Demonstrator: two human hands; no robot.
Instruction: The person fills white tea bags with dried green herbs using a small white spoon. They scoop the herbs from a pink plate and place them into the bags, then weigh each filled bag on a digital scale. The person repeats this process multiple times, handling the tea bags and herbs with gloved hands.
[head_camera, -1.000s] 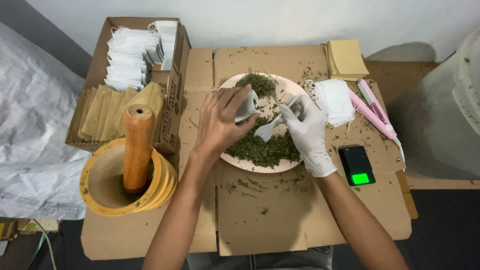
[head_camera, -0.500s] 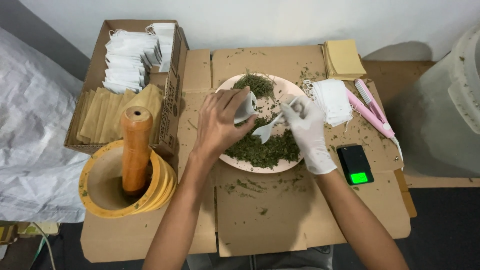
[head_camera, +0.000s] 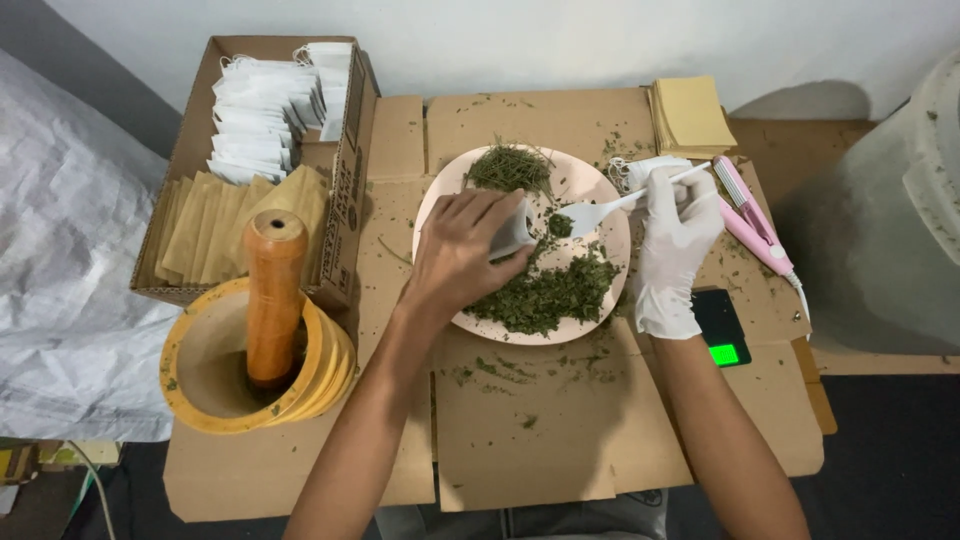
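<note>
1. Since a second ago we have drawn our gloved right hand (head_camera: 676, 250) away from the left, out to the plate's right edge, and the white spoon (head_camera: 598, 210) now carries a small heap of green herb.
2. Our bare left hand (head_camera: 462, 255) is curled over the plate (head_camera: 440, 195), fingers pinching a small white sachet (head_camera: 512, 232) whose mouth faces the spoon's bowl; whether the two touch we cannot quite tell.
3. Our right hand is closed around the spoon's handle.
4. Dried green herb (head_camera: 545, 292) lies heaped on the near half of the plate, with a smaller clump (head_camera: 508, 166) at the far side.
5. Left of the plate stands a yellow mortar (head_camera: 215, 375) with a wooden pestle (head_camera: 272, 295) upright in it.
6. Behind it, a cardboard box (head_camera: 345, 190) holds white sachets (head_camera: 262, 115) and tan envelopes (head_camera: 215, 230).
7. Just right of our right hand lie a pink sealer (head_camera: 752, 215) and a small black scale (head_camera: 720, 330).
</note>
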